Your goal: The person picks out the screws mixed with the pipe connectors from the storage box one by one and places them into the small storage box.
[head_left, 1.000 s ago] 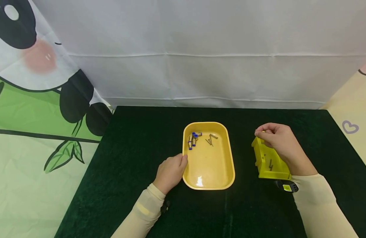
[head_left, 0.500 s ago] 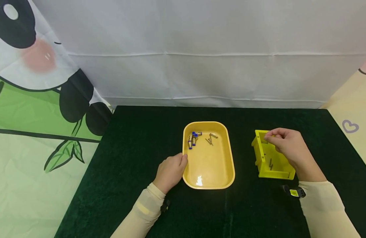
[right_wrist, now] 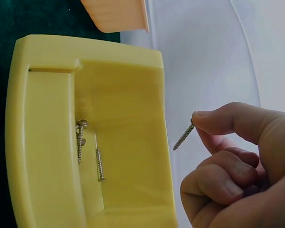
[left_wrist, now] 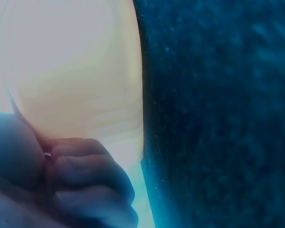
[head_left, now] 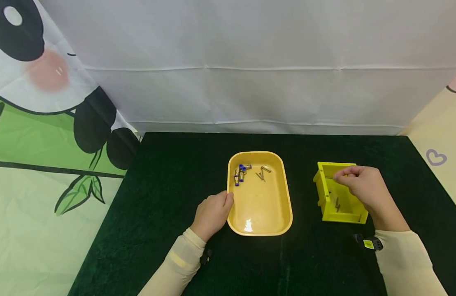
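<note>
My left hand (head_left: 212, 214) grips the left rim of a yellow tray (head_left: 261, 209), its thumb at the edge; curled fingers (left_wrist: 92, 175) show under the rim in the left wrist view. Inside the tray lie several brass fittings with blue ends (head_left: 241, 176) on the left and several screws (head_left: 263, 174) beside them. Over a bright yellow bin (head_left: 344, 217), my right hand (head_left: 366, 191) pinches a small screw (right_wrist: 183, 137) between thumb and index finger, its tip pointing down. A few loose screws (right_wrist: 100, 165) rest on the bin's floor.
A dark green cloth (head_left: 168, 176) covers the table, with the tray in the middle and the bin to its right. A white fabric backdrop (head_left: 257, 98) hangs behind the table's far edge. Printed fabric (head_left: 91, 197) stands at the left.
My right hand has moved right and a little nearer over the bin, uncovering the bin's far left corner. The left hand and tray have stayed in place.
</note>
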The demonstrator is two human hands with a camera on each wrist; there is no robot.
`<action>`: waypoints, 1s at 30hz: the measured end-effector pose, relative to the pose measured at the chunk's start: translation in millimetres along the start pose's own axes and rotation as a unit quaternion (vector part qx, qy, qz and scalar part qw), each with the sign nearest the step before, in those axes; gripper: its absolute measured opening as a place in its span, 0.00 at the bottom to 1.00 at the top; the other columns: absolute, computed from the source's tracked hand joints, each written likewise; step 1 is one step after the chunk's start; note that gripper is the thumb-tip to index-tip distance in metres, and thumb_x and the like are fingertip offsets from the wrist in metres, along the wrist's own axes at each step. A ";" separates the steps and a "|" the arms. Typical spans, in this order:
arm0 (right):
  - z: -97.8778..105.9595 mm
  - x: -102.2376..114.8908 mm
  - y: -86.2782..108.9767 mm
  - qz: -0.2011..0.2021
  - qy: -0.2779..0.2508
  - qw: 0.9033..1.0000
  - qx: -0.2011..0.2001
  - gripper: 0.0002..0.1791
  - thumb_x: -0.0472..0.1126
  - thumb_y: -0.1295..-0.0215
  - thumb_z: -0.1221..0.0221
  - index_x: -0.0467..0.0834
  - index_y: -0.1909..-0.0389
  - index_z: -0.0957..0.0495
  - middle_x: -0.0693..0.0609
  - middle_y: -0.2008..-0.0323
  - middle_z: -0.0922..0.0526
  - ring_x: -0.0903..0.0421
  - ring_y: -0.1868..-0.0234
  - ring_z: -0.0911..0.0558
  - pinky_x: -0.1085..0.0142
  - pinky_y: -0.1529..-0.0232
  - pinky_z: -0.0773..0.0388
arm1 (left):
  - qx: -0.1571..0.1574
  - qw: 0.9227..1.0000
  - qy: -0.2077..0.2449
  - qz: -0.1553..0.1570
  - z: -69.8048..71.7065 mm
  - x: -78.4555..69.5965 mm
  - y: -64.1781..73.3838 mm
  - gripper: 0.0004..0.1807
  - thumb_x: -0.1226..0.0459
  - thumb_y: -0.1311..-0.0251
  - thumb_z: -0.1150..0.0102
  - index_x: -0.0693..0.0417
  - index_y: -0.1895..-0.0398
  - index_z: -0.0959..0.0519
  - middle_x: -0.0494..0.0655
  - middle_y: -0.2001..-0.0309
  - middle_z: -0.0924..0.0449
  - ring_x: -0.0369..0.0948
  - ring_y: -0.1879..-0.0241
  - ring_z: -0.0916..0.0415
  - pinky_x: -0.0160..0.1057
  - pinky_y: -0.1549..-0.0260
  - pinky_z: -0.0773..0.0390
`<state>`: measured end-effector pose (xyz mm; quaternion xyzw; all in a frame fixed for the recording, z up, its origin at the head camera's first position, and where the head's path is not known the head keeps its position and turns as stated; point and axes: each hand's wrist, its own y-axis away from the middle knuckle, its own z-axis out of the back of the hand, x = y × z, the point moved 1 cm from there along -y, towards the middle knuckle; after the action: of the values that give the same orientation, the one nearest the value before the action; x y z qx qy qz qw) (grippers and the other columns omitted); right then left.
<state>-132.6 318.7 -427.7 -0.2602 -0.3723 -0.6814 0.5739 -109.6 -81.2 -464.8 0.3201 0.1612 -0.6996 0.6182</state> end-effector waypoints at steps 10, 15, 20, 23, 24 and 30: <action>-3.6 0.0 0.1 -0.018 0.001 1.000 0.018 0.28 0.59 0.31 0.42 0.37 0.52 0.20 0.42 0.54 0.31 0.48 0.58 0.34 0.60 0.65 0.35 | 0.003 1.000 0.003 0.008 1.0 -1.7 0.4 0.19 0.52 0.23 0.62 0.50 0.62 0.23 0.43 0.80 0.26 0.42 0.83 0.27 0.38 0.82 0.28; -5.8 3.1 1.1 -0.025 -0.013 0.999 0.016 0.28 0.59 0.31 0.43 0.36 0.51 0.21 0.42 0.54 0.32 0.47 0.57 0.34 0.58 0.63 0.37 | 0.001 1.000 -0.001 0.007 0.8 -1.7 0.4 0.19 0.52 0.23 0.62 0.50 0.63 0.23 0.43 0.80 0.26 0.42 0.84 0.27 0.38 0.82 0.28; -10.2 9.7 2.2 -0.017 -0.022 1.000 0.006 0.29 0.61 0.31 0.44 0.37 0.51 0.21 0.43 0.57 0.32 0.47 0.61 0.32 0.58 0.65 0.36 | -0.003 1.000 -0.005 0.009 0.6 -2.5 0.8 0.19 0.51 0.23 0.62 0.50 0.62 0.23 0.43 0.80 0.26 0.42 0.84 0.27 0.38 0.82 0.28; -17.6 16.7 1.1 -0.014 -0.025 1.000 0.003 0.28 0.61 0.31 0.44 0.39 0.51 0.21 0.42 0.57 0.31 0.47 0.61 0.31 0.58 0.64 0.36 | -0.007 1.000 -0.007 0.011 0.6 -2.8 1.2 0.19 0.52 0.23 0.62 0.50 0.61 0.23 0.43 0.80 0.27 0.42 0.84 0.28 0.38 0.83 0.29; -20.7 19.7 0.4 -0.014 -0.024 1.000 0.002 0.27 0.61 0.31 0.44 0.39 0.51 0.20 0.42 0.56 0.30 0.47 0.59 0.31 0.58 0.64 0.37 | -0.008 1.000 -0.007 0.012 0.6 -2.7 1.2 0.19 0.52 0.23 0.62 0.50 0.60 0.23 0.43 0.80 0.27 0.42 0.84 0.28 0.38 0.83 0.29; -38.9 41.5 -1.3 -0.014 -0.025 1.000 -0.004 0.22 0.56 0.30 0.43 0.41 0.52 0.19 0.42 0.48 0.25 0.46 0.54 0.31 0.57 0.61 0.34 | -0.004 1.000 -0.002 0.013 0.0 -3.1 1.0 0.18 0.52 0.23 0.62 0.51 0.59 0.23 0.44 0.80 0.27 0.42 0.83 0.28 0.38 0.82 0.29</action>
<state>-139.6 263.1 -418.4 -0.2747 -0.3875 -0.6843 0.5533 -108.5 -79.1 -462.7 0.3181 0.1582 -0.6917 0.6287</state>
